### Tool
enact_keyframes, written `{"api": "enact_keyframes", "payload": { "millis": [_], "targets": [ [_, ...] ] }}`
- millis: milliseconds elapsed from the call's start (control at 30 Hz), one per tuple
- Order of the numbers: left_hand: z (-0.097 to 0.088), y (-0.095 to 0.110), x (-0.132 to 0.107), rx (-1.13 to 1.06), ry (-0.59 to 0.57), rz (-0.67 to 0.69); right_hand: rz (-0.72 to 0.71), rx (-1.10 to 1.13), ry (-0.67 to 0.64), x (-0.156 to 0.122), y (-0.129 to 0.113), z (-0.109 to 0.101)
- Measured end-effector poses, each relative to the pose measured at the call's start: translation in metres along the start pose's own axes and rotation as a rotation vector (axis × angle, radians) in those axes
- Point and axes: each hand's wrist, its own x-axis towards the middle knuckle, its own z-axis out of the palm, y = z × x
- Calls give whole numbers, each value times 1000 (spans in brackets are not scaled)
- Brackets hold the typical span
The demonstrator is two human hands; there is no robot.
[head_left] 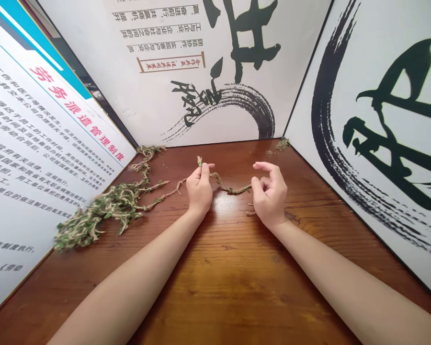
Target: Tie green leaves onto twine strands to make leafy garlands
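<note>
Fingers on a twisted, leafy dried herb stem

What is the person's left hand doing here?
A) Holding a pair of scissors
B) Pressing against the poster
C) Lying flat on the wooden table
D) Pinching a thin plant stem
D. The left hand is curled, with its fingers closed on a thin plant stem that runs out from it across the wooden table.
</note>
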Motion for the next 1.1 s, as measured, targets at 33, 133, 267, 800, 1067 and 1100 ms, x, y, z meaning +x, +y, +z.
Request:
{"api": "enact_keyframes", "payload": {
  "millis": [33, 133, 267, 800, 1067, 1100],
  "targets": [
    [0, 1, -1, -45, -39, -3, 7, 40, -77, -1, -3, 1],
    [1, 5, -7, -120, -133, 35, 202, 289, -349, -4, -13, 6],
    [-1, 9, -21, -77, -269, 211, 551, 658, -586, -5, -20, 16],
    [9, -1, -6, -48, 84, 87, 198, -65, -478, 4, -3, 7],
    [3, -7, 6, 70, 233, -26, 248, -280, -475, 9, 6, 6],
    [3, -6, 5, 73, 232, -29, 254, -293, -481, 9, 5, 6]
  ]
}}
